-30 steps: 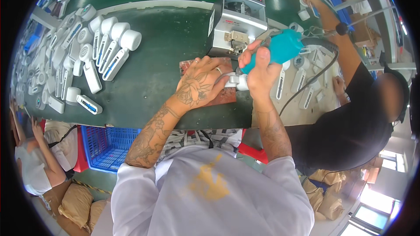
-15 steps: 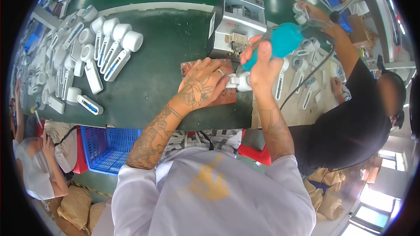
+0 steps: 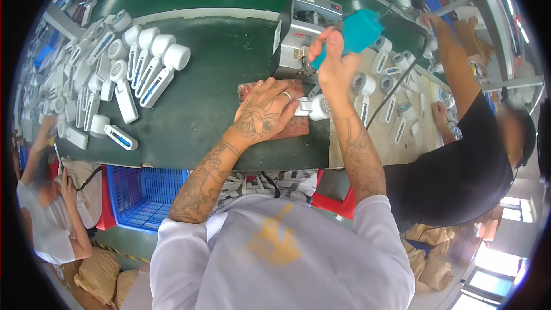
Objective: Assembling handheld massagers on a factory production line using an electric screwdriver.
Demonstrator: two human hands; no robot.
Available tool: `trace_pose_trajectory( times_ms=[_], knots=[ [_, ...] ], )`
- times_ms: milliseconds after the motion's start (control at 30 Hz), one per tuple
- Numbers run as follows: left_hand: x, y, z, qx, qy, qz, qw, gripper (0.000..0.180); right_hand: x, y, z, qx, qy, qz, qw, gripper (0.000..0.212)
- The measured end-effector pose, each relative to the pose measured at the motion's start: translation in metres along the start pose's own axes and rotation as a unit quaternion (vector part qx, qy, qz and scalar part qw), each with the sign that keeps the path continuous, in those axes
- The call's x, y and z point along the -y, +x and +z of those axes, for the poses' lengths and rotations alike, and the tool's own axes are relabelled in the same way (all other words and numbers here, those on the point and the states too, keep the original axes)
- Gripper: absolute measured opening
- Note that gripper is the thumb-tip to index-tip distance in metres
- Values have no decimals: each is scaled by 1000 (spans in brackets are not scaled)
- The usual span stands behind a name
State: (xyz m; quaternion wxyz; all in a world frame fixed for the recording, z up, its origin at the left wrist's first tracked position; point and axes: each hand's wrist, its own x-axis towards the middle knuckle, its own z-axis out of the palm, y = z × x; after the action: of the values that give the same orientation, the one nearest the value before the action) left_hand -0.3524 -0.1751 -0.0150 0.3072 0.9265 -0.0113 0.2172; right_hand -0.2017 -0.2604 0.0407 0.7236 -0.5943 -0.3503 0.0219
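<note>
My left hand (image 3: 268,105) lies closed over a white handheld fan (image 3: 319,107) and holds it down on a reddish-brown block (image 3: 293,129). The fan's round head sticks out to the right of my fingers; most of its handle is hidden under the hand. Raised above the bench, my right hand (image 3: 336,60) grips a teal electric screwdriver (image 3: 359,30). Its tip is hidden behind my fingers, close to the front of a grey metal screw feeder (image 3: 313,31).
Many white fans (image 3: 155,77) are piled on the left of the green bench (image 3: 229,46). More fans (image 3: 390,103) lie on brown paper at right, beside a co-worker (image 3: 447,189) in black. A dark cable (image 3: 396,89) crosses there. A blue crate (image 3: 143,195) stands below the bench edge.
My right hand and the screwdriver have moved up and left, away from the fan toward the screw feeder. My left hand stays on the fan. The right co-worker's far hand has shifted right.
</note>
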Motion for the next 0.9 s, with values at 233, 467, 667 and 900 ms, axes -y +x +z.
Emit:
trace_pose_trajectory(
  times_ms=[233, 467, 667, 900],
  knots=[
    [-2, 2, -2, 9, 9, -3, 1000, 25, 43, -50, -17, -8, 5, 48, 999, 57],
    [-2, 2, -2, 14, -6, -8, 1000, 22, 38, -66, -21, -37, 29, 54, 997, 64],
    [-1, -2, 0, 20, 3, -15, 1000, 22, 28, -72, -22, -19, 43, 69, 996, 56],
    [-8, 12, 1, 7, -14, 2, 1000, 20, 17, -71, -30, -13, 69, 55, 996, 46]
  ],
)
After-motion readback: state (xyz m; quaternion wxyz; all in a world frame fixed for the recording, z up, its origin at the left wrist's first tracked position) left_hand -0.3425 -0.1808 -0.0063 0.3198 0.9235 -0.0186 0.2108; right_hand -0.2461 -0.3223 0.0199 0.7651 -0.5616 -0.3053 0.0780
